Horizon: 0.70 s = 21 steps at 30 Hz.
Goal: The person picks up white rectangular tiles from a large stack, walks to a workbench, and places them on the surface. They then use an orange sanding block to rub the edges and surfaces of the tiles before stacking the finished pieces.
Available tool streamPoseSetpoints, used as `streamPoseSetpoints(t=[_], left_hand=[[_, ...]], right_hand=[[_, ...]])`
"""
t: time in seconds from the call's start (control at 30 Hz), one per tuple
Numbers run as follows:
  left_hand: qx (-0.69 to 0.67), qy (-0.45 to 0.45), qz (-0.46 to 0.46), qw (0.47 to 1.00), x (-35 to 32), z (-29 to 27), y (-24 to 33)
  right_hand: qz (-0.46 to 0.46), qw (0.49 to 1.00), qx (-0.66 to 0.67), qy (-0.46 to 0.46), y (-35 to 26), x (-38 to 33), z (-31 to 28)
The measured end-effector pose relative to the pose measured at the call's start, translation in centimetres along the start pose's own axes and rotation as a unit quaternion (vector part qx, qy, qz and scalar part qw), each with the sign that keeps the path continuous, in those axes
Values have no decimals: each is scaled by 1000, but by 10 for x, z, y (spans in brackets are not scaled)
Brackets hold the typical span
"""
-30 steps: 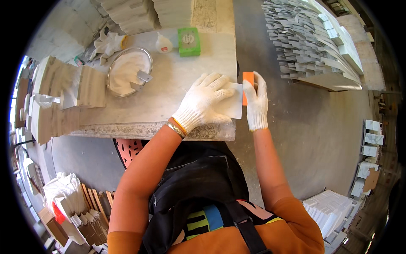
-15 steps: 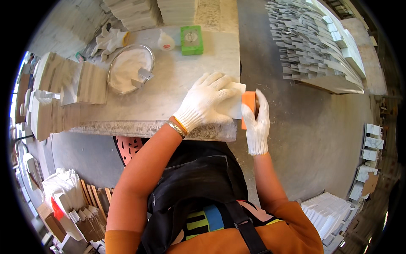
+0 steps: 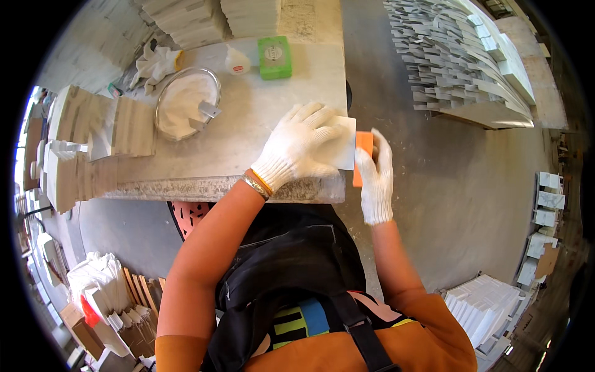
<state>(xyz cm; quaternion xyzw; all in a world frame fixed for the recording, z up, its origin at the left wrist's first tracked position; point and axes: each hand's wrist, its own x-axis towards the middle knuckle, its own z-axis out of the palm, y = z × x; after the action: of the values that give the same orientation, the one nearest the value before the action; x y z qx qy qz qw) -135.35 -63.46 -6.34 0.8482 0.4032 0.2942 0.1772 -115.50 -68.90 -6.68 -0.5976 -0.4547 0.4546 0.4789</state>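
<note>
My left hand (image 3: 296, 146), in a white knit glove, lies flat with fingers stretched over a thin white tile (image 3: 347, 142). The tile's right side juts slightly past the right edge of the pale stone-topped table (image 3: 254, 118). Just off that edge, my gloved right hand (image 3: 378, 186) grips an orange rectangular block (image 3: 364, 144), thumb on the near face and fingers round the far side. The block stands upright along the tile's right edge, touching it or very near it. Much of the tile is hidden beneath my left hand.
A round metal-rimmed dish (image 3: 157, 115) of white powder, with a small grey piece (image 3: 209, 110) in it, sits left. Behind are a white squeeze bottle (image 3: 237, 62), a green box (image 3: 274, 59) and spare gloves (image 3: 155, 65). Tile stacks (image 3: 102, 121) stand left, more (image 3: 458, 68) far right.
The right hand and orange block have shifted slightly within the view, as has the whole scene. Both hands keep their hold and placement; the tile shows slightly more past the left hand.
</note>
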Motion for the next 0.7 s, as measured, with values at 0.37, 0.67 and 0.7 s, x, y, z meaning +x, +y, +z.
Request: streamPoseSetpoints(t=[0.37, 0.67, 0.7], left_hand=[[-7, 7, -4, 1000, 3, -2, 2], [0, 10, 11, 1000, 9, 1, 4], [-1, 10, 9, 1000, 8, 0, 4]], right_hand=[[44, 997, 55, -9, -6, -17, -8], [-2, 999, 44, 11, 8, 67, 3], [1, 1000, 19, 10, 3, 59, 3]])
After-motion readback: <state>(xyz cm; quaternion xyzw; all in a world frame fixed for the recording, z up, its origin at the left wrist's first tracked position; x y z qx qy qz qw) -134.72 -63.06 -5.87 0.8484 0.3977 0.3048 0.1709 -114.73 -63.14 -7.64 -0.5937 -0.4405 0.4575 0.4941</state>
